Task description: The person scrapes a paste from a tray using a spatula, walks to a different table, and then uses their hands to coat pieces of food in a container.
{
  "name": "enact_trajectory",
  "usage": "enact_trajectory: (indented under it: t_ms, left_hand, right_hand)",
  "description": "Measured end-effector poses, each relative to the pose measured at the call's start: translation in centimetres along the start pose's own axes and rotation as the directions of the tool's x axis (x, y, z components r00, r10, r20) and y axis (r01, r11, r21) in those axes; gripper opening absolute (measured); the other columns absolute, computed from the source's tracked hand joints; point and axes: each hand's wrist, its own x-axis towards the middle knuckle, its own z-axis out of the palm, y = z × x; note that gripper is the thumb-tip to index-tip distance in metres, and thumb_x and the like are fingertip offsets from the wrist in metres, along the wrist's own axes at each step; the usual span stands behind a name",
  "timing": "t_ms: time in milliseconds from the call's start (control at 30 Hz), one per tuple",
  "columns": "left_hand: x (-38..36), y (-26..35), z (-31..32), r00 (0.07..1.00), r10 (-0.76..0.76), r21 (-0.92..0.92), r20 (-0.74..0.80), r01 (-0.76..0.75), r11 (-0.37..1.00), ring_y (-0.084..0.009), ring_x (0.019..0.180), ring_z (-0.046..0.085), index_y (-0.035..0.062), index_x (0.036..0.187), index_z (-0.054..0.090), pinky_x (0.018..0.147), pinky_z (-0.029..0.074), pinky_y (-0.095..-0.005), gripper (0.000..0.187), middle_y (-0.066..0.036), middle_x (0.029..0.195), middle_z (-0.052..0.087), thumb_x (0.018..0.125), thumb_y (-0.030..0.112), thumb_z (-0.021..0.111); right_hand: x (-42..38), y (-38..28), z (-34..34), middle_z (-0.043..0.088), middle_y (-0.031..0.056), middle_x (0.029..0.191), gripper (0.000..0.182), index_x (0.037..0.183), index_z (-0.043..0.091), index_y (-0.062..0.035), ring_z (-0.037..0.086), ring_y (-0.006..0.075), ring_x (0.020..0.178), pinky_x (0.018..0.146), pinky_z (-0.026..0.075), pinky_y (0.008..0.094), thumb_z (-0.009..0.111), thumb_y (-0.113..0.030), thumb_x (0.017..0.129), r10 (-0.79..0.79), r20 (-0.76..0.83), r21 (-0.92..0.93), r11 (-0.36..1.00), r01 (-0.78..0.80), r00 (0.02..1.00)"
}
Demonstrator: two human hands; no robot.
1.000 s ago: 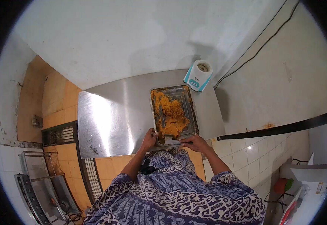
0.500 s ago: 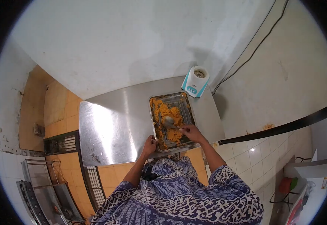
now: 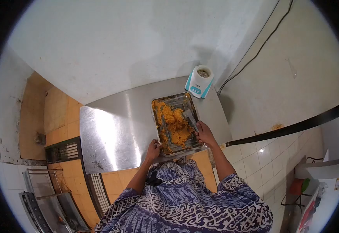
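A rectangular metal tray (image 3: 194, 106) lies near the counter's front edge, smeared with crumbly orange mash (image 3: 173, 115) mostly along its left and middle. My right hand (image 3: 204, 134) is closed around the handle of a metal spoon (image 3: 191, 117), over the tray's right side. The spoon's head points up and left, at the right edge of the mash. At the tray's near left corner, my left hand (image 3: 153, 150) grips the rim with closed fingers.
A white and turquoise blender base (image 3: 199, 82) stands behind the tray by the wall. The steel counter (image 3: 119, 124) extends to the left. A black cable (image 3: 255, 64) runs down the right wall, and a dark bar (image 3: 290, 126) juts in from the right.
My right hand has shifted right and a little up; the spoon has swung from the middle of the mash to its right edge and turned. My left hand stays at the tray's corner.
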Motion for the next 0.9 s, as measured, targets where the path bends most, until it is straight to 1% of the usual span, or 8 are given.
enact_trajectory:
  t_ms: [200,267,333,433,533,600,700,900]
  left_hand:
    - [0.1,0.0,0.0,0.999,0.034,-0.011,0.016,-0.034,0.999,-0.0335,0.080,0.060,-0.0012,0.106,0.053,0.072,0.047,-0.0408,0.033,-0.024,0.088,0.061,0.091,0.027,0.061]
    - [-0.3,0.7,-0.1,0.999,0.028,-0.025,0.019,-0.027,0.999,-0.0331,0.081,0.060,-0.0014,0.106,0.053,0.073,0.048,-0.0411,0.033,-0.024,0.087,0.061,0.092,0.027,0.061]
    - [-0.5,0.8,-0.1,0.999,0.028,-0.031,0.020,-0.028,0.999,-0.0325,0.081,0.061,-0.0016,0.106,0.052,0.073,0.048,-0.0411,0.033,-0.023,0.087,0.062,0.092,0.027,0.061]
    - [-0.4,0.3,-0.2,0.999,-0.005,-0.041,0.038,0.007,0.999,-0.0302,0.079,0.061,-0.0017,0.107,0.052,0.071,0.048,-0.0402,0.033,-0.022,0.086,0.062,0.092,0.027,0.061]
    - [-0.4,0.8,-0.4,0.993,-0.086,-0.050,0.087,0.090,0.995,-0.0263,0.075,0.060,-0.0018,0.108,0.053,0.068,0.047,-0.0385,0.033,-0.020,0.083,0.063,0.092,0.026,0.061]
    - [-1.2,2.8,-1.0,0.992,-0.094,-0.021,0.079,0.096,0.995,-0.0239,0.073,0.059,-0.0019,0.108,0.053,0.066,0.047,-0.0373,0.033,-0.019,0.081,0.064,0.092,0.026,0.061]
    - [-1.2,2.2,-0.8,0.999,0.001,-0.039,0.048,0.001,0.999,-0.0220,0.070,0.058,-0.0023,0.108,0.053,0.064,0.047,-0.0365,0.033,-0.017,0.077,0.063,0.092,0.026,0.061]
    - [-0.4,0.2,-0.3,0.998,-0.025,-0.055,0.064,0.029,0.998,-0.0294,0.080,0.062,-0.0026,0.106,0.053,0.071,0.047,-0.0396,0.033,-0.022,0.089,0.063,0.092,0.026,0.061]
  right_hand:
    - [-0.7,0.3,-0.4,0.043,0.0007,0.061,0.031,0.110,0.046,-0.0051,0.032,0.0086,0.044,0.040,0.032,0.0272,0.037,-0.034,0.104,0.095,0.114,0.122,0.986,-0.109,0.989]
    - [0.8,2.6,-0.5,0.044,0.0023,0.058,0.033,0.110,0.049,-0.0032,0.037,0.0106,0.043,0.041,0.035,0.0297,0.039,-0.034,0.103,-0.193,-0.036,-0.181,0.966,0.183,0.981]
    - [2.1,4.7,-1.0,0.046,0.0040,0.056,0.035,0.111,0.052,-0.0018,0.041,0.0124,0.043,0.042,0.037,0.0318,0.040,-0.034,0.103,-0.462,-0.071,-0.438,0.811,0.389,0.884]
    - [2.3,4.8,-1.4,0.054,0.0098,0.065,0.032,0.117,0.054,-0.0011,0.046,0.0175,0.045,0.047,0.041,0.0347,0.044,-0.027,0.100,-0.629,0.021,-0.644,0.586,0.491,0.777]
    - [0.0,1.4,-1.8,0.065,0.0160,0.083,0.030,0.124,0.052,-0.0017,0.046,0.0227,0.046,0.052,0.044,0.0368,0.048,-0.014,0.097,-0.416,0.040,-0.604,0.714,0.354,0.908]
    - [-2.4,-2.4,-0.9,0.064,0.0134,0.076,0.030,0.125,0.052,-0.0026,0.046,0.0193,0.043,0.048,0.043,0.0352,0.045,-0.017,0.099,-0.147,-0.006,-0.346,0.928,0.136,0.989]
    - [-2.5,-2.2,-1.3,0.059,0.0096,0.065,0.031,0.124,0.053,-0.0044,0.047,0.0150,0.042,0.045,0.042,0.0328,0.043,-0.022,0.101,-0.039,0.030,-0.040,0.998,0.040,0.999]
    - [0.1,2.4,-0.8,0.062,0.0164,0.071,0.035,0.132,0.048,-0.0057,0.062,0.0316,0.056,0.051,0.050,0.0412,0.041,-0.020,0.101,-0.350,0.005,-0.603,0.746,0.282,0.937]
